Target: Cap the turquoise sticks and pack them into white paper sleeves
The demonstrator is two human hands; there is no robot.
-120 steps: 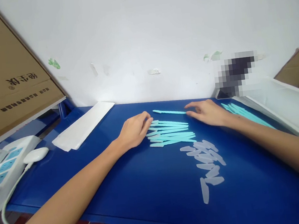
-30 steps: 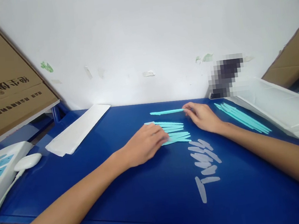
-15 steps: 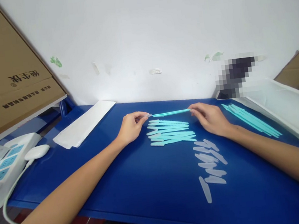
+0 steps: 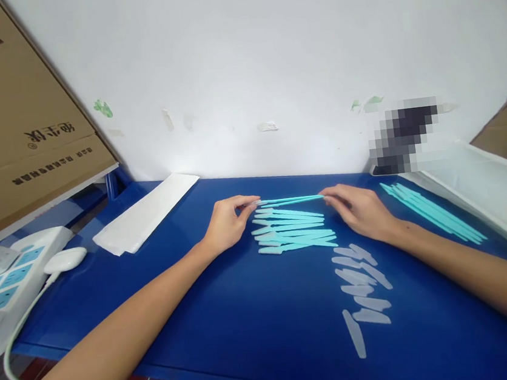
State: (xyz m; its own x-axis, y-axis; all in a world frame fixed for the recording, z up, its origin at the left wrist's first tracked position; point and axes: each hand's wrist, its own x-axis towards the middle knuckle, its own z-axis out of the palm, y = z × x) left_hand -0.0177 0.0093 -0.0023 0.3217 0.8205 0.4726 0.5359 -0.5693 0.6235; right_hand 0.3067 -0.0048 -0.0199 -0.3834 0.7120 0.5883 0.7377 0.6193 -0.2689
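Note:
Above the blue tabletop (image 4: 241, 319) an eyebrow razor (image 4: 298, 198) with a turquoise handle spans my two hands. The fingertips of my left hand (image 4: 228, 222) pinch its blade end, where a clear cap partly shows. At the handle's other end, my right hand (image 4: 360, 207) grips between thumb and fingers. Just below lies a row of turquoise razors (image 4: 302, 236) with pale capped ends pointing left. Several loose translucent blade caps (image 4: 356, 334) are scattered nearer to me. To the right of my right hand rests a bundle of turquoise razors (image 4: 434, 212).
A white flat packet (image 4: 146, 214) lies at the back left. A power strip (image 4: 25, 271) with a plug and cable (image 4: 12, 345) sits at the left edge. On the right are a translucent white tray (image 4: 486, 188) and a blurred-out dark object (image 4: 405, 136). A cardboard box (image 4: 19, 107) stands left.
The view has shifted slightly. My left fingertips have closed up against the razor's blade end, covering most of the cap; a small gap showed there before. My right hand keeps its hold.

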